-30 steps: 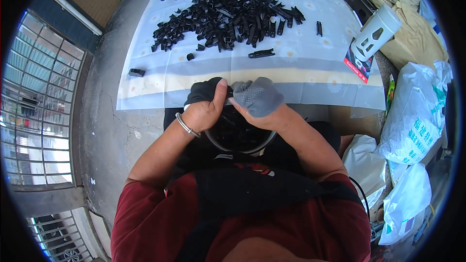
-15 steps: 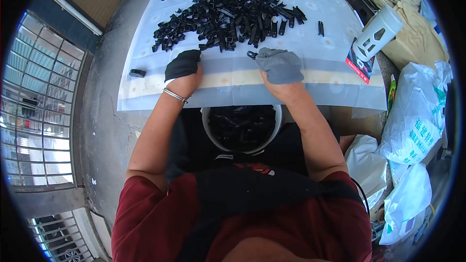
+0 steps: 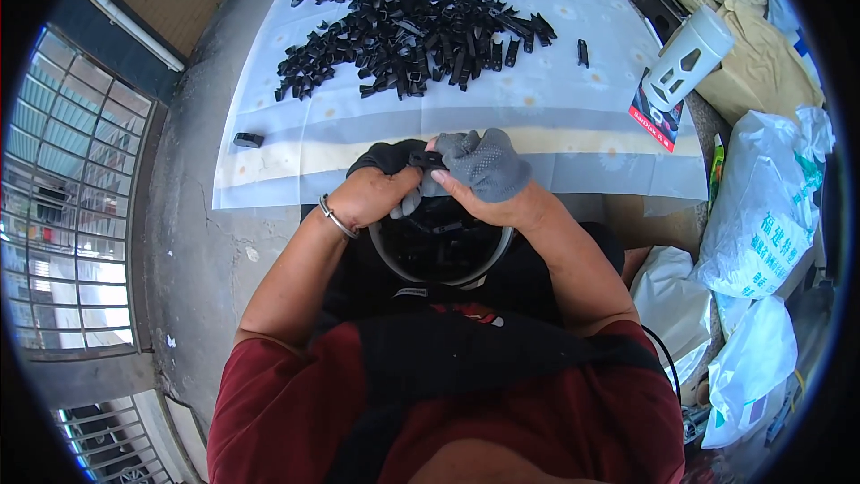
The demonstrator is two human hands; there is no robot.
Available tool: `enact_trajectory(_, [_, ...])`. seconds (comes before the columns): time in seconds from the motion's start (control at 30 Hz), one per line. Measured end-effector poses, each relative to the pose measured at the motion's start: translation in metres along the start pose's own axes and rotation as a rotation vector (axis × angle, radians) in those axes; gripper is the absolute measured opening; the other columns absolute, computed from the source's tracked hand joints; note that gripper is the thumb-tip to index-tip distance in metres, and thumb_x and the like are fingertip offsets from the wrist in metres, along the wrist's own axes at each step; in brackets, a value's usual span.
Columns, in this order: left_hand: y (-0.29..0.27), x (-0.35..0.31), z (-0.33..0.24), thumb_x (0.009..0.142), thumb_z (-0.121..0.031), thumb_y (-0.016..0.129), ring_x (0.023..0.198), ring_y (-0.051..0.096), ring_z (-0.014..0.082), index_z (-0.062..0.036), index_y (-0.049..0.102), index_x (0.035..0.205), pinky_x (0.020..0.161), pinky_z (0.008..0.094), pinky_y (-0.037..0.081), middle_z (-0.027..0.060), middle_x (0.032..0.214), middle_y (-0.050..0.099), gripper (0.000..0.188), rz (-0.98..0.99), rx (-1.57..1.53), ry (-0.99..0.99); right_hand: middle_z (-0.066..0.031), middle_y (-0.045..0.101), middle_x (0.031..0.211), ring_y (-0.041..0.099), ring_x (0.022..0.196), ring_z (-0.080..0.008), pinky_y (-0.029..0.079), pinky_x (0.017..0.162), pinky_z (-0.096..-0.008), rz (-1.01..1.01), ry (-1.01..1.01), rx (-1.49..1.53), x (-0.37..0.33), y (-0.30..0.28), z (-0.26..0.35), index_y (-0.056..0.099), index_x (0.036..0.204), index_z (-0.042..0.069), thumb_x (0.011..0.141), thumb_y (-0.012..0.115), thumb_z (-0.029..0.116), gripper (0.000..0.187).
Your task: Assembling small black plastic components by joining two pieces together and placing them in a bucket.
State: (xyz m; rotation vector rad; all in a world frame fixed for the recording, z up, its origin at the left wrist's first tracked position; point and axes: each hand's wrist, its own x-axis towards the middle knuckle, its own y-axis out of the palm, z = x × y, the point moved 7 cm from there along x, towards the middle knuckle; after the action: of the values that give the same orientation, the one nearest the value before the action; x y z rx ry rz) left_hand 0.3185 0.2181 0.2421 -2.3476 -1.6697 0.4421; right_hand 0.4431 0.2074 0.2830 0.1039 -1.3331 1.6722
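Note:
My left hand (image 3: 383,181), in a black glove that leaves the thumb bare, meets my right hand (image 3: 488,167) above the table's front edge. The right wears a grey dotted glove, its thumb bare too. Between their fingertips is a small black plastic part (image 3: 432,160), mostly hidden by the fingers; both hands pinch it. Just below them stands a round pale bucket (image 3: 382,256) filled with black pieces. Beyond my hands, a large heap of similar black plastic parts (image 3: 408,36) covers the far half of the table.
A flowered plastic cloth (image 3: 305,157) covers the table. A dark block (image 3: 248,140) lies at its left and a single black part (image 3: 582,53) at the right. A white cup-like holder (image 3: 690,58) rests on a red card (image 3: 651,128). White plastic bags (image 3: 757,215) crowd the right side.
Both hands have come together and drawn back toward me, from apart on the cloth to over the bucket's far rim. The black part in the right hand is now between both hands.

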Motion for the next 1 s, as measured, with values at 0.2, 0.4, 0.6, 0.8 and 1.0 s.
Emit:
enact_trajectory(0.2, [0.031, 0.000, -0.005, 0.085, -0.023, 0.052, 0.060, 0.039, 0.0072, -0.0052, 0.059, 0.094, 0.055, 0.0217, 0.037, -0.0015, 0.065, 0.052, 0.021, 0.379, 0.052, 0.105, -0.0082, 0.060, 0.082, 0.055, 0.075, -0.0260, 0.041, 0.070, -0.0351, 0.275, -0.103, 0.083, -0.017, 0.007, -0.007, 0.057, 0.103, 0.014, 0.072, 0.063, 0.019, 0.031])
enact_trajectory(0.4, [0.020, -0.001, 0.002, 0.087, -0.021, 0.051, 0.076, 0.052, 0.0091, -0.0005, 0.059, 0.102, 0.068, 0.0230, 0.043, 0.0050, 0.085, 0.061, 0.027, 0.244, 0.035, -0.027, -0.0082, 0.060, 0.082, 0.056, 0.076, -0.0255, 0.041, 0.072, -0.0352, 0.220, -0.043, 0.028, -0.014, 0.004, -0.006, 0.056, 0.098, 0.009, 0.072, 0.065, 0.022, 0.031])
enact_trajectory(0.6, [0.008, -0.008, -0.003, 0.092, -0.034, 0.042, 0.049, 0.051, 0.0097, -0.0031, 0.061, 0.090, 0.046, 0.0239, 0.040, 0.0015, 0.063, 0.057, 0.037, -0.142, 0.004, 0.172, -0.0095, 0.059, 0.083, 0.056, 0.075, -0.0281, 0.043, 0.069, -0.0362, -0.063, 0.100, 0.099, -0.010, 0.008, -0.007, 0.056, 0.095, 0.004, 0.075, 0.063, 0.023, 0.029])
enact_trajectory(0.8, [-0.009, -0.009, 0.017, 0.092, -0.034, 0.039, 0.045, 0.046, 0.0087, -0.0017, 0.058, 0.077, 0.041, 0.0230, 0.036, 0.0016, 0.056, 0.054, 0.040, -0.306, -0.246, 0.048, -0.0085, 0.061, 0.080, 0.056, 0.072, -0.0270, 0.042, 0.065, -0.0355, -0.006, 0.049, 0.010, -0.007, -0.006, -0.004, 0.059, 0.098, 0.004, 0.079, 0.060, 0.022, 0.026])
enact_trajectory(1.0, [-0.009, -0.009, 0.009, 0.093, -0.032, 0.039, 0.045, 0.048, 0.0117, -0.0010, 0.058, 0.076, 0.043, 0.0261, 0.038, 0.0041, 0.056, 0.054, 0.040, -0.288, -0.163, 0.070, -0.0073, 0.060, 0.076, 0.055, 0.068, -0.0250, 0.042, 0.062, -0.0368, 0.062, 0.017, -0.206, -0.010, 0.003, 0.002, 0.063, 0.086, 0.007, 0.078, 0.059, 0.021, 0.017])
